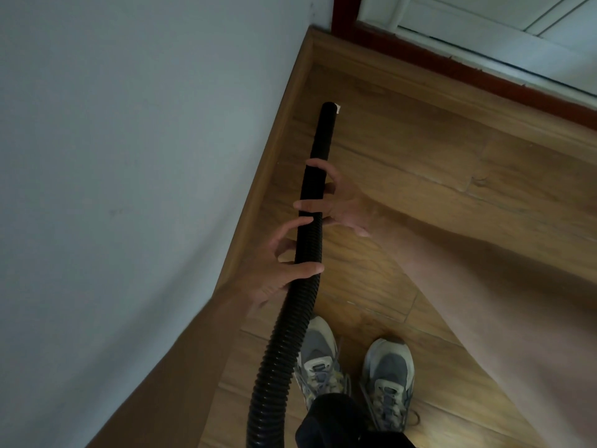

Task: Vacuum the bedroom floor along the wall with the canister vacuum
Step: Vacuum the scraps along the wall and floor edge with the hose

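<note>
Both hands on the black ribbed hose (305,253). Right hand (336,202) wraps it from the right side, fingers (305,205) curled over the top: grip closed on the hose, where the ribbing gives way to a smooth section. Left hand (277,270) sits just behind, thumb (307,270) laid across the hose, the other fingers loosely spread and only lightly touching; a loose hold, not a full clench.

Ahead of the grip, the hose end (329,108) points toward the corner, just beside the wooden baseboard (284,124). Small pale scrap (338,108) at the tip, touching it; what it is cannot be told.

Left of the grip: white wall (129,156), close, baseboard running along it. Behind the grip, the hose drops past two grey sneakers (386,379) and out of view at the bottom edge.

Right of the grip: open wood floor (452,189), nothing lying on it. Beyond, a dark red threshold (484,76) bounds the floor, with pale flooring (484,21) past it.
</note>
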Available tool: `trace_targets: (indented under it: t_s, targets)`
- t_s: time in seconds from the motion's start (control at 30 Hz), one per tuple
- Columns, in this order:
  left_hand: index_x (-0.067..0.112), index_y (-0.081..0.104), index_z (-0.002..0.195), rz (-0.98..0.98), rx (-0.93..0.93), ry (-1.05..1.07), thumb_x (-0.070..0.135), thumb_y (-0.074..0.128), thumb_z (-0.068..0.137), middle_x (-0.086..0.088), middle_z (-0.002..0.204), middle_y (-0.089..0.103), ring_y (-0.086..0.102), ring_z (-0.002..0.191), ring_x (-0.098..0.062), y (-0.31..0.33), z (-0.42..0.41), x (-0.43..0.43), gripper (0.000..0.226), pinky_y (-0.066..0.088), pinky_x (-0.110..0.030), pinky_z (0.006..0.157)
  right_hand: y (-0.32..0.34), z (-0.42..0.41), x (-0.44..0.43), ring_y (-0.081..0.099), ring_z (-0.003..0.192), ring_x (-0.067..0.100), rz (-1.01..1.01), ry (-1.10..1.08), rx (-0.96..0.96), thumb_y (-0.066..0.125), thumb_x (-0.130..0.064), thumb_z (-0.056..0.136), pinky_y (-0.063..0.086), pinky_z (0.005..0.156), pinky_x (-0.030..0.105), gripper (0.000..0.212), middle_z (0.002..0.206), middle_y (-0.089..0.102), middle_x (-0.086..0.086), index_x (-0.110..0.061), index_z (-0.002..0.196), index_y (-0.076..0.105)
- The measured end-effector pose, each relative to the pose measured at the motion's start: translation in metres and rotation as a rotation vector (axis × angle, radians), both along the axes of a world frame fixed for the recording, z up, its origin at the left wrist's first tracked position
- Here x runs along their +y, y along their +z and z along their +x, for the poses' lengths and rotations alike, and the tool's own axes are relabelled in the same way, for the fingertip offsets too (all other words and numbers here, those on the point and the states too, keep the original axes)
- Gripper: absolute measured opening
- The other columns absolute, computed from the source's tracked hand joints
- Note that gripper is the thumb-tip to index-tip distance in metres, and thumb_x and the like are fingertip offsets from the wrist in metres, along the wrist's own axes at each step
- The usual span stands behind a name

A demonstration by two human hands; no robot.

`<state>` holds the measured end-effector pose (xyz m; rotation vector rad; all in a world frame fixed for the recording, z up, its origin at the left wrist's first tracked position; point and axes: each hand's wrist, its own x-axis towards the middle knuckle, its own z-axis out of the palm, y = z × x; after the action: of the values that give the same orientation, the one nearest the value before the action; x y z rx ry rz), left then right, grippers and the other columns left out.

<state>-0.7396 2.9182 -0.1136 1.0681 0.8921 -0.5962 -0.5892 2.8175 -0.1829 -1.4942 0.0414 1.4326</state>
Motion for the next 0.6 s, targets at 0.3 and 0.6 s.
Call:
trace_targets:
  t_s: [0.3, 0.6]
  targets:
    - [0.046, 0.056, 0.129, -0.015, -0.015, -0.078, 0.007, 0.082, 0.076, -0.004, 0.127, 0.059, 0.069, 0.102, -0.021, 0.007, 0.007, -0.015, 0.07, 0.062, -0.042, 0.078, 0.009, 0.004, -0.024, 0.063, 0.106, 0.02, -0.053, 0.013, 0.003, 0.08, -0.011, 0.08, 0.061, 0.08, 0.037, 0.077, 0.121, 0.057, 0.006, -0.043, 0.139, 0.044]
    - [0.05, 0.053, 0.13, -0.021, -0.025, -0.22, 0.011, 0.084, 0.076, 0.002, 0.123, 0.057, 0.065, 0.106, -0.017, 0.02, 0.016, -0.024, 0.074, 0.062, -0.042, 0.078, 0.02, 0.007, -0.051, 0.065, 0.104, 0.019, -0.11, -0.062, 0.072, 0.08, -0.009, 0.079, 0.06, 0.074, 0.033, 0.077, 0.12, 0.061, 0.007, -0.044, 0.138, 0.045]
